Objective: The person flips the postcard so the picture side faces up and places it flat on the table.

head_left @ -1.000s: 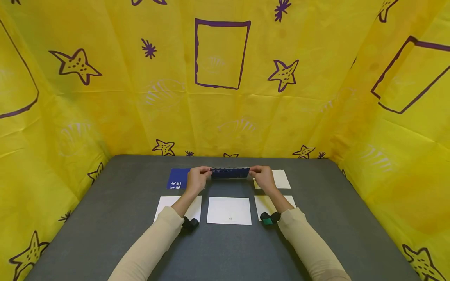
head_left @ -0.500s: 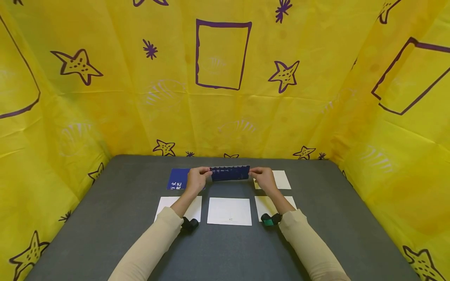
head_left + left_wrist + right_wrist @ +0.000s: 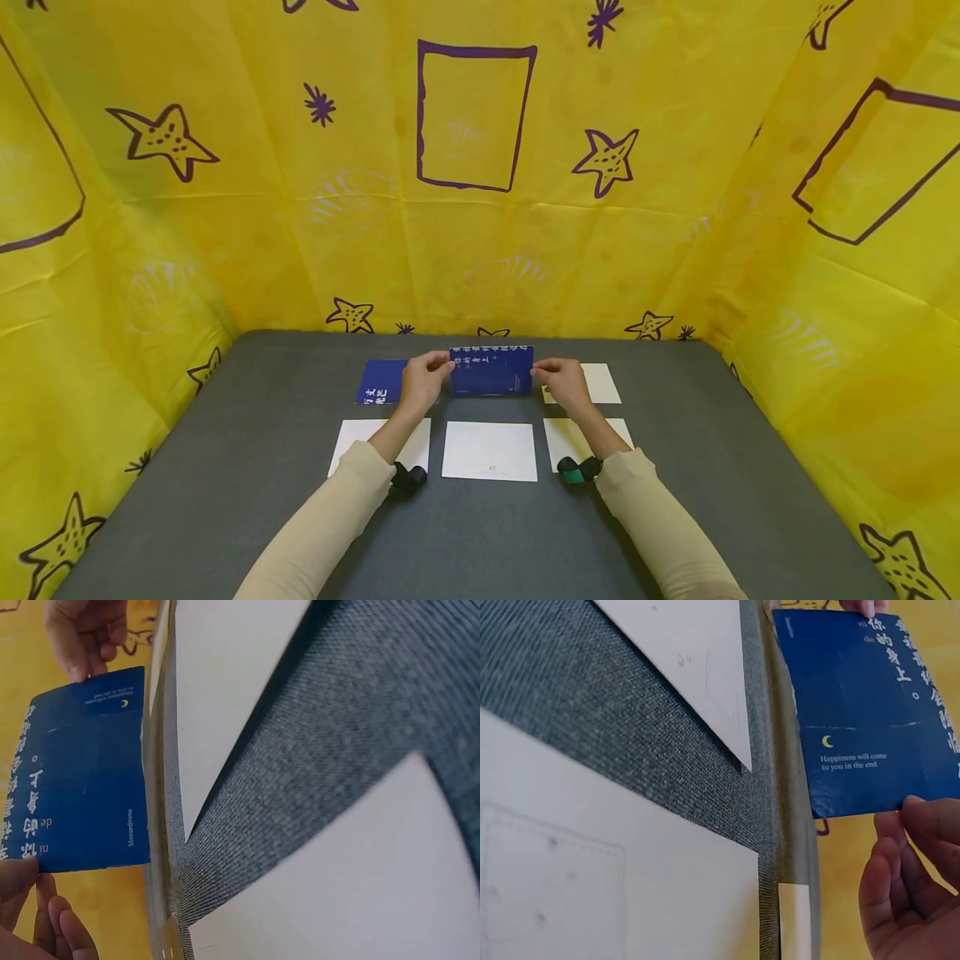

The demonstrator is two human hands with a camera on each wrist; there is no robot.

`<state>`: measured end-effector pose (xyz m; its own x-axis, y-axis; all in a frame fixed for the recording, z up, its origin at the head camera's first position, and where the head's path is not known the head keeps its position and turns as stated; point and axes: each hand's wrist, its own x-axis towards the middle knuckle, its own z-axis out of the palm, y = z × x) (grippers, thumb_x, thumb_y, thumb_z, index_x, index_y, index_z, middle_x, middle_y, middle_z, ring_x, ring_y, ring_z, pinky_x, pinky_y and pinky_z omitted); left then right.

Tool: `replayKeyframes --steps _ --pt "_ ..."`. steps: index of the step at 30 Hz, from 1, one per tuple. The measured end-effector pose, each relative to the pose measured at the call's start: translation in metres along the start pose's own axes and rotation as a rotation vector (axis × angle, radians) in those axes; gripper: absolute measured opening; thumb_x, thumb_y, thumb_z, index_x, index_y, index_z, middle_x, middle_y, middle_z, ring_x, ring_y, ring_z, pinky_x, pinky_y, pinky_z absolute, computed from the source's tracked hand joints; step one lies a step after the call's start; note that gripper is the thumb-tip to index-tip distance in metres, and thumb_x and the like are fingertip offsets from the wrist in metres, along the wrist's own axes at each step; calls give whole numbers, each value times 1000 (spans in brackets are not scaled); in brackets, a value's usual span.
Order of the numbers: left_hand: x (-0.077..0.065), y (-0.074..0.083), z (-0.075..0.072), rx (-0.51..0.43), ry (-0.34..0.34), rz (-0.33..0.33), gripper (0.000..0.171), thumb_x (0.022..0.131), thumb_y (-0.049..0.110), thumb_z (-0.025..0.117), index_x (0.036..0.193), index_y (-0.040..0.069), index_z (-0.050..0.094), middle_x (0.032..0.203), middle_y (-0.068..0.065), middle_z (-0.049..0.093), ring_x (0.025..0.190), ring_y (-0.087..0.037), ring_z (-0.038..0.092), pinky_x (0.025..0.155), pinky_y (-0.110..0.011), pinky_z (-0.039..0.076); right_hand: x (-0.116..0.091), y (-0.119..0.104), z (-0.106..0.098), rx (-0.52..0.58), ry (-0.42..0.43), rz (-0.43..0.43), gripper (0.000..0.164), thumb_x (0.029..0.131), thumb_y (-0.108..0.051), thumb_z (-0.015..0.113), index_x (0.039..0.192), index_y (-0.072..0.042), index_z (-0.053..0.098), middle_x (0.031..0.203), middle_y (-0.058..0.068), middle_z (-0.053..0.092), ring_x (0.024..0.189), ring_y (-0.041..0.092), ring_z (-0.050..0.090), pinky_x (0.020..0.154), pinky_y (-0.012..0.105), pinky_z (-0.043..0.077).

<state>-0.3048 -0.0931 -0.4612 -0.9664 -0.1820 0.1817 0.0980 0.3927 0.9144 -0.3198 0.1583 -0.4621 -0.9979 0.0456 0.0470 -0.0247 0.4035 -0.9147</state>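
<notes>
A dark blue card (image 3: 491, 371) with white writing is held upright above the back middle of the grey table (image 3: 225, 467), its printed face toward me. My left hand (image 3: 429, 372) pinches its left edge and my right hand (image 3: 553, 377) pinches its right edge. In the left wrist view the blue card (image 3: 86, 772) hangs between my left fingertips (image 3: 30, 900) and the right hand (image 3: 86, 634). The right wrist view shows the blue card (image 3: 870, 712) with a small moon and English text, my right fingers (image 3: 911, 847) at its corner.
A second blue card (image 3: 381, 382) lies flat at the back left. A white card (image 3: 600, 382) lies at the back right. Three white cards (image 3: 489, 450) form a front row under my forearms. Yellow patterned cloth walls (image 3: 480, 208) enclose the table on three sides.
The blue card has turned from nearly edge-on to upright, showing its printed face. Both hands stayed at its ends and rose slightly.
</notes>
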Motion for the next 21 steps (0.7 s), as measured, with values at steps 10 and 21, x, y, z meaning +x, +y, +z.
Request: replayKeyframes --steps 10,21 --pt "2 0 2 -2 16 -76 19 87 15 73 103 4 73 95 -15 73 88 -27 68 69 -26 47 2 3 1 40 24 32 15 86 -7 70 95 5 73 81 10 71 62 15 55 57 24 49" --pt "6 3 6 36 31 -119 17 86 18 74 97 4 73 91 -13 72 83 -24 65 65 -25 44 2 3 3 89 24 81 16 85 -7 71 96 5 72 73 2 65 60 15 52 57 26 47"
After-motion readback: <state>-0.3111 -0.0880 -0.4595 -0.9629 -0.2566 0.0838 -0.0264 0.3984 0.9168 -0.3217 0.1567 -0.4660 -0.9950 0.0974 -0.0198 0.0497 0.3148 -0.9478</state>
